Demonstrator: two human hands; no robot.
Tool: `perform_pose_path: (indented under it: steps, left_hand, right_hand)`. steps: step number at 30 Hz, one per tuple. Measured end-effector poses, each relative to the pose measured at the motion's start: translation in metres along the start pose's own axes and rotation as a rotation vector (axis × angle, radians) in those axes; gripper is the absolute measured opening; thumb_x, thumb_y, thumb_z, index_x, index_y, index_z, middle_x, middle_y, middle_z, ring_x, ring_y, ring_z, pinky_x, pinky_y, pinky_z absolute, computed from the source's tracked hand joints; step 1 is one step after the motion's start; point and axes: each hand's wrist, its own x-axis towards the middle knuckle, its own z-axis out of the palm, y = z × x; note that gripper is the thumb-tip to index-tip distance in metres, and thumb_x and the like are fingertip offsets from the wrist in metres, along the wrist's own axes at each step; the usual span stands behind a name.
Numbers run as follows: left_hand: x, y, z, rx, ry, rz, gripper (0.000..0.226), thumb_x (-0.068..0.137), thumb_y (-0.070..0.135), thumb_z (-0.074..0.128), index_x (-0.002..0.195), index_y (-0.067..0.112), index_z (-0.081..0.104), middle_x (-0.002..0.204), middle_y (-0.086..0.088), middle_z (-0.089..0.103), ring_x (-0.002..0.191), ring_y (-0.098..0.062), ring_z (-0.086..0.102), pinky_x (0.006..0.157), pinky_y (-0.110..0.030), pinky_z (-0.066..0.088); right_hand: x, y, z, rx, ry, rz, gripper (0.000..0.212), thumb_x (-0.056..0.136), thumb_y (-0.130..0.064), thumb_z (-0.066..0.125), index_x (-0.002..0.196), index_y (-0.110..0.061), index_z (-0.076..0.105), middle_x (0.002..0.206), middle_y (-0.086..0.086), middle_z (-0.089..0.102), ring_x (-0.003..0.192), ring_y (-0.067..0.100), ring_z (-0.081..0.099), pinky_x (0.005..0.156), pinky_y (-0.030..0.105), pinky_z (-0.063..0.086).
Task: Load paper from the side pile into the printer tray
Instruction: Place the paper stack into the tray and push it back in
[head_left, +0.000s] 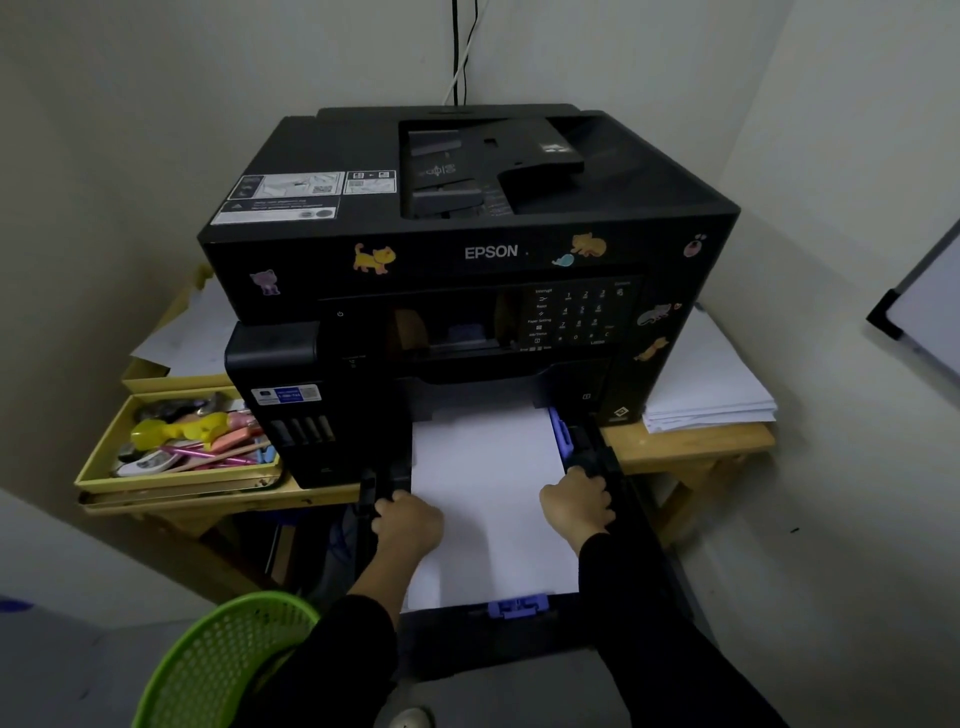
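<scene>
Green basket (223, 660) sits closest, then both hands on the pulled-out tray (597, 462). Paper (488, 499) already lies flat in it, long axis running into the printer (467, 249). Left hand (408, 522) and right hand (576, 501) each curl over a paper edge, squaring it. Next I'd guess: snug the guides, push the tray in straight.

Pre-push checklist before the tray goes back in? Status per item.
1. Paper in tray: ok, white stack lies flat inside.
2. Side guide against the stack: ok, blue guide meets the right edge.
3. End guide against the stack: ok, it sits at the near edge.
4. Left hand on the tray's left edge: ok; grip hidden, cannot tell.
5. Right hand on the right edge: ok, same.
6. Stack below fill line: cannot tell.
7. Printer slot clear: cannot tell, too dark.
</scene>
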Motion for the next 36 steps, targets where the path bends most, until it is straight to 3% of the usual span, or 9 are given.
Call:
perform_pose_path:
  steps: [7,14,16,17,19,21,25,32,36]
  left_hand:
    - [-0.005,0.000,0.005,-0.143,-0.021,0.019,0.042,0.093,0.015,0.040,0.130,-0.003,0.049,0.137,-0.024,0.046,0.126,-0.038,0.045,0.104,-0.040,0.041]
    - [-0.008,0.000,-0.002,-0.125,-0.099,0.042,0.043,0.093,0.016,0.041,0.128,-0.009,0.047,0.137,-0.024,0.045,0.113,-0.032,0.055,0.094,-0.035,0.049]
    - [-0.009,-0.003,-0.001,-0.085,-0.098,0.098,0.056,0.092,0.016,0.048,0.142,-0.004,0.033,0.146,-0.025,0.033,0.119,-0.032,0.049,0.100,-0.037,0.044]
    - [-0.011,-0.006,0.001,-0.055,-0.123,0.143,0.074,0.089,0.017,0.056,0.150,0.004,0.016,0.152,-0.025,0.019,0.130,-0.035,0.038,0.106,-0.039,0.039]
    - [-0.017,-0.010,0.005,0.078,-0.205,0.210,0.114,0.078,0.020,0.072,0.150,0.016,-0.015,0.155,-0.024,-0.007,0.143,-0.041,0.009,0.113,-0.046,0.028]
    - [-0.023,-0.013,0.008,0.282,-0.268,0.255,0.132,0.070,0.024,0.080,0.146,0.018,-0.029,0.153,-0.026,-0.018,0.144,-0.043,-0.006,0.114,-0.048,0.024]
    - [-0.028,-0.013,0.015,0.433,-0.259,0.278,0.133,0.070,0.021,0.079,0.144,0.016,-0.032,0.151,-0.030,-0.021,0.143,-0.045,-0.012,0.115,-0.047,0.021]
    - [-0.034,-0.015,0.012,0.400,-0.198,0.294,0.125,0.074,0.023,0.076,0.147,0.014,-0.025,0.152,-0.028,-0.014,0.143,-0.044,-0.005,0.115,-0.045,0.024]
    - [-0.040,-0.013,0.015,0.432,-0.125,0.326,0.122,0.075,0.027,0.075,0.148,0.011,-0.021,0.153,-0.027,-0.015,0.143,-0.045,-0.003,0.115,-0.046,0.022]
  right_hand:
    - [-0.005,0.001,-0.002,0.119,0.002,0.012,0.048,0.088,-0.017,0.048,0.134,-0.004,0.041,0.141,0.020,0.036,0.124,0.040,0.040,0.104,0.048,0.039]
    - [-0.006,0.013,-0.002,0.148,-0.027,-0.073,0.059,0.085,-0.015,0.050,0.142,-0.011,0.035,0.144,0.018,0.032,0.128,0.038,0.036,0.106,0.046,0.036]
    - [-0.005,0.017,-0.005,0.117,-0.068,-0.113,0.066,0.082,-0.012,0.055,0.144,-0.012,0.032,0.145,0.018,0.029,0.130,0.037,0.035,0.106,0.045,0.038]
    - [-0.005,0.019,-0.007,0.063,-0.116,-0.137,0.075,0.079,-0.009,0.060,0.146,-0.014,0.026,0.146,0.017,0.026,0.131,0.036,0.032,0.106,0.045,0.038]
    - [-0.008,0.023,-0.011,-0.153,-0.261,-0.202,0.101,0.070,-0.004,0.069,0.150,-0.023,0.011,0.149,0.014,0.013,0.135,0.035,0.023,0.107,0.045,0.038]
    - [-0.014,0.028,-0.011,-0.377,-0.378,-0.263,0.119,0.064,-0.002,0.073,0.150,-0.030,-0.004,0.153,0.011,-0.005,0.140,0.035,0.012,0.109,0.047,0.035]
    - [-0.019,0.039,-0.004,-0.525,-0.396,-0.290,0.124,0.068,-0.001,0.073,0.147,-0.035,-0.016,0.154,0.007,-0.031,0.146,0.035,-0.006,0.115,0.051,0.025]
    - [-0.021,0.043,-0.005,-0.482,-0.312,-0.401,0.118,0.066,-0.005,0.077,0.150,-0.034,-0.001,0.155,0.004,-0.020,0.145,0.030,-0.003,0.114,0.049,0.029]
    - [-0.023,0.046,-0.004,-0.412,-0.299,-0.418,0.109,0.071,-0.002,0.067,0.151,-0.032,-0.001,0.157,0.002,-0.021,0.146,0.027,-0.010,0.116,0.043,0.020]
